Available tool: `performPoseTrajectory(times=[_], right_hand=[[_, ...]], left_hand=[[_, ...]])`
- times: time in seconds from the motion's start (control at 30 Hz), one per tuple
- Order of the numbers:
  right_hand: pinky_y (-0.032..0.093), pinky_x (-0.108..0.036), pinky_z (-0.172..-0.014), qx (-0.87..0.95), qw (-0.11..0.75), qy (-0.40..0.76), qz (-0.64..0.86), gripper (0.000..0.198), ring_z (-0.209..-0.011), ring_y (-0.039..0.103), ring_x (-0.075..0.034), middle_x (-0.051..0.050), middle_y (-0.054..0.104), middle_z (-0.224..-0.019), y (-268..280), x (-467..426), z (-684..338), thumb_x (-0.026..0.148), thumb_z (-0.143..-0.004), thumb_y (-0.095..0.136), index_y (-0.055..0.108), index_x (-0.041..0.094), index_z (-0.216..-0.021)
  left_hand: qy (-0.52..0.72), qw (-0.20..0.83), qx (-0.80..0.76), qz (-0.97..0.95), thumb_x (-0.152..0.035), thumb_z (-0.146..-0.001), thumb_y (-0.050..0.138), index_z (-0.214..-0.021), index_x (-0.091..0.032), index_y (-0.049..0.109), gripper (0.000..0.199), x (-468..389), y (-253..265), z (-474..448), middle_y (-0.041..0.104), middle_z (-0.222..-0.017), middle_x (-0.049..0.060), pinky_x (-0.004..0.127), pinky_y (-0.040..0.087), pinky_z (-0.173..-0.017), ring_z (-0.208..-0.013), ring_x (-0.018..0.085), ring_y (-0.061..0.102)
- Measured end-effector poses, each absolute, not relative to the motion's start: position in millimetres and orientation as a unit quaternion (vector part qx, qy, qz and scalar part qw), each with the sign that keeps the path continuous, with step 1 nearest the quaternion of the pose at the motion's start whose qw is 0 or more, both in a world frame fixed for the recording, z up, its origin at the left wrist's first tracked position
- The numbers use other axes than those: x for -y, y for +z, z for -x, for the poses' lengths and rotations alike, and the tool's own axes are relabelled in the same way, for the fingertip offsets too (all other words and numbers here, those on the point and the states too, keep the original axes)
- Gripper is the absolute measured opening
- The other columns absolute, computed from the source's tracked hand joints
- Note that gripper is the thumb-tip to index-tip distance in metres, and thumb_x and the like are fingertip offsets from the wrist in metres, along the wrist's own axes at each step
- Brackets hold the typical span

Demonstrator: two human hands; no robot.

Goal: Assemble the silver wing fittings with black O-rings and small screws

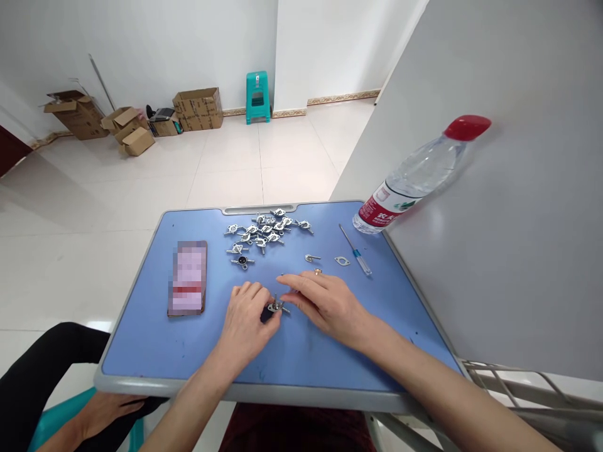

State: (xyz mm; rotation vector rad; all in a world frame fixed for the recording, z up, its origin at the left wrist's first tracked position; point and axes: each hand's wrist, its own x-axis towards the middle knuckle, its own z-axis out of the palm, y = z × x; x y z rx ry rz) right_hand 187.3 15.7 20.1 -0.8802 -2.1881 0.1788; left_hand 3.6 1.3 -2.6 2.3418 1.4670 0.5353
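My left hand (249, 317) is closed around a small metal valve (277, 306) with a flat two-eared flange, holding it just above the blue table. Its fingertips and thumb cover part of the valve. Close on the right is my right hand (327, 304), palm down, thumb and forefinger apart beside the valve; I cannot tell whether the thumb touches it. Beyond that hand lie a small metal lever (311, 258), a thin flange plate (342, 261) and a small brass-coloured piece (318, 272). A screwdriver (360, 258) with a clear and blue handle rests farther right.
Several similar valves (264, 231) lie in a pile toward the table's (141, 351) far edge. A phone (188, 279) is at left. A water bottle (407, 182) stands at the far right corner by a grey panel (509, 207). Another person's hand (106, 411) shows lower left.
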Motion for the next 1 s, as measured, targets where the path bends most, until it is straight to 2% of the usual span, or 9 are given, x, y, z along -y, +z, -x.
performPoseTrajectory(times=[0.17,0.4,0.6,0.7,0.73,0.77,0.87,0.9,1.0], right_hand=[[0.045,-0.025,-0.057,0.866,0.354,0.08,0.344,0.023,-0.067,0.061,-0.014,-0.005,0.068,-0.083,22,-13,-186,0.021,-0.101,0.04,0.052,0.015,-0.12],[0.041,-0.024,-0.054,0.856,0.381,0.065,0.343,0.017,-0.054,0.054,-0.011,-0.001,0.063,-0.067,18,-12,-181,0.026,-0.099,0.047,0.059,0.016,-0.092],[0.046,-0.022,-0.064,0.834,0.434,0.102,0.326,0.014,-0.069,0.063,-0.012,-0.003,0.069,-0.079,25,-13,-187,0.022,-0.1,0.044,0.057,0.018,-0.096],[0.043,-0.023,-0.061,0.806,0.443,0.108,0.379,0.019,-0.062,0.059,-0.012,-0.002,0.067,-0.074,35,-15,-197,0.021,-0.1,0.04,0.058,0.018,-0.093],[0.041,-0.023,-0.058,0.806,0.416,0.133,0.399,0.022,-0.058,0.057,-0.011,-0.001,0.065,-0.07,38,-16,-201,0.021,-0.1,0.039,0.058,0.018,-0.091],[0.039,-0.022,-0.055,0.819,0.354,0.18,0.415,0.024,-0.054,0.054,-0.011,0.001,0.062,-0.065,40,-16,-204,0.022,-0.1,0.039,0.059,0.018,-0.088],[0.029,-0.024,-0.05,0.863,0.113,0.262,0.418,0.028,-0.048,0.045,-0.011,0.004,0.052,-0.053,43,-19,-209,0.023,-0.097,0.044,0.06,0.02,-0.075],[0.027,-0.025,-0.05,0.868,0.058,0.268,0.413,0.029,-0.048,0.044,-0.011,0.004,0.051,-0.052,42,-19,-208,0.022,-0.096,0.045,0.061,0.02,-0.072],[0.026,-0.026,-0.053,0.866,0.023,0.262,0.426,0.026,-0.052,0.049,-0.013,0.001,0.058,-0.057,36,-22,-205,0.022,-0.096,0.044,0.067,0.02,-0.083]], left_hand=[[0.191,0.169,-0.513,-0.819,-0.015,-0.082,0.055,-0.07,-0.021,0.043,0.018,-1,-2,-4,0.057,-0.077,-0.001,0.034,0.035,-0.07,-0.076,0.019,0.05],[0.205,0.166,-0.512,-0.817,-0.015,-0.083,0.056,-0.071,-0.021,0.043,0.019,-1,-3,-4,0.057,-0.075,-0.001,0.033,0.034,-0.069,-0.075,0.018,0.049],[0.205,0.167,-0.515,-0.815,-0.014,-0.081,0.059,-0.074,-0.02,0.047,0.015,-1,-2,-3,0.06,-0.078,-0.001,0.033,0.034,-0.071,-0.077,0.019,0.051],[0.199,0.164,-0.527,-0.809,-0.015,-0.079,0.063,-0.076,-0.02,0.05,0.015,-1,-1,-3,0.061,-0.08,-0.001,0.033,0.035,-0.072,-0.078,0.019,0.052],[0.197,0.162,-0.531,-0.808,-0.017,-0.079,0.065,-0.077,-0.02,0.051,0.015,-1,0,-2,0.061,-0.081,-0.001,0.034,0.035,-0.072,-0.079,0.02,0.052],[0.194,0.161,-0.534,-0.807,-0.02,-0.079,0.068,-0.077,-0.02,0.051,0.017,-1,0,-1,0.061,-0.081,-0.001,0.034,0.035,-0.072,-0.079,0.02,0.052],[0.191,0.17,-0.537,-0.804,-0.031,-0.077,0.073,-0.075,-0.019,0.053,0.023,-1,4,2,0.061,-0.081,-0.001,0.033,0.035,-0.071,-0.078,0.02,0.052],[0.193,0.177,-0.538,-0.801,-0.033,-0.077,0.074,-0.074,-0.019,0.054,0.024,-1,6,3,0.06,-0.08,-0.001,0.034,0.035,-0.071,-0.077,0.019,0.052],[0.2,0.206,-0.536,-0.794,-0.027,-0.081,0.066,-0.071,-0.019,0.058,0.016,0,13,7,0.061,-0.077,-0.001,0.034,0.036,-0.072,-0.077,0.019,0.053]])
